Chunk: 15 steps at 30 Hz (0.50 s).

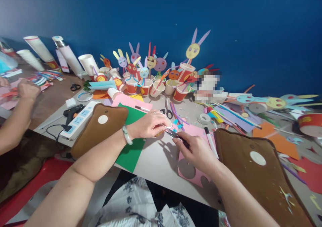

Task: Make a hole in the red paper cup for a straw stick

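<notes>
A small paper cup [168, 120] with a white rim is gripped in my left hand [149, 123], which wears a bangle; the fingers hide most of the cup. My right hand [198, 149] is closed around dark-handled scissors [172, 133], their metal blades at the cup's edge. Just past the cup lie another pair of scissors [169, 113] and blue paper pieces [178, 126]. A green sheet [134, 154] extends under my left wrist. Beneath my right hand is a pink sheet [197, 131] with round holes, with a white marker [210, 141] beside it.
Paper cups with rabbit faces [144, 73] line the blue wall. A brown cushion-like pad [100, 126] lies at left, another [251, 170] at right. Left of me are a power strip [82, 118] and a glue gun [72, 112]. Another person's hand [29, 89] rests at far left.
</notes>
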Tool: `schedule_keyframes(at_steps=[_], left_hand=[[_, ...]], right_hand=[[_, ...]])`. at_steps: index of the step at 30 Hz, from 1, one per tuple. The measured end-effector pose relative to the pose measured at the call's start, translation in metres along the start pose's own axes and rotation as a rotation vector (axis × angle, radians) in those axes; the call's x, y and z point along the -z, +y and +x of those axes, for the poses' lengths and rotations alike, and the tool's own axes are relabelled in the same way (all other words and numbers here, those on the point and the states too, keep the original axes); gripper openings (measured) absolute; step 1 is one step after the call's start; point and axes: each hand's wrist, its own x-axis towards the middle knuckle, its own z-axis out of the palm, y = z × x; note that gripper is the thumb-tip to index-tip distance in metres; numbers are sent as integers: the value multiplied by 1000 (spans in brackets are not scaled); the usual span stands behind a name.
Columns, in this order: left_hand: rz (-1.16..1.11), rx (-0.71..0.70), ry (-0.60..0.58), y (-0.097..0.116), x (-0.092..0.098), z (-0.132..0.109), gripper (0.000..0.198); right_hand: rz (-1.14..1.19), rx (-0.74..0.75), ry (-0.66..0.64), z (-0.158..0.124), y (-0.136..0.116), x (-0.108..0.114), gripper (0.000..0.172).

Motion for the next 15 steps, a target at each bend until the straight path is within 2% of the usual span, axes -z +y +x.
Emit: schedule_keyframes(at_steps=[8,15], left_hand=[[-97,-39,-30,-5,0,-3,15],[-167,-33,-47,2,3,-1,15]], right_hand=[[27,32,-45,0,0,12,34],[76,38,-72,-1,3,13,34]])
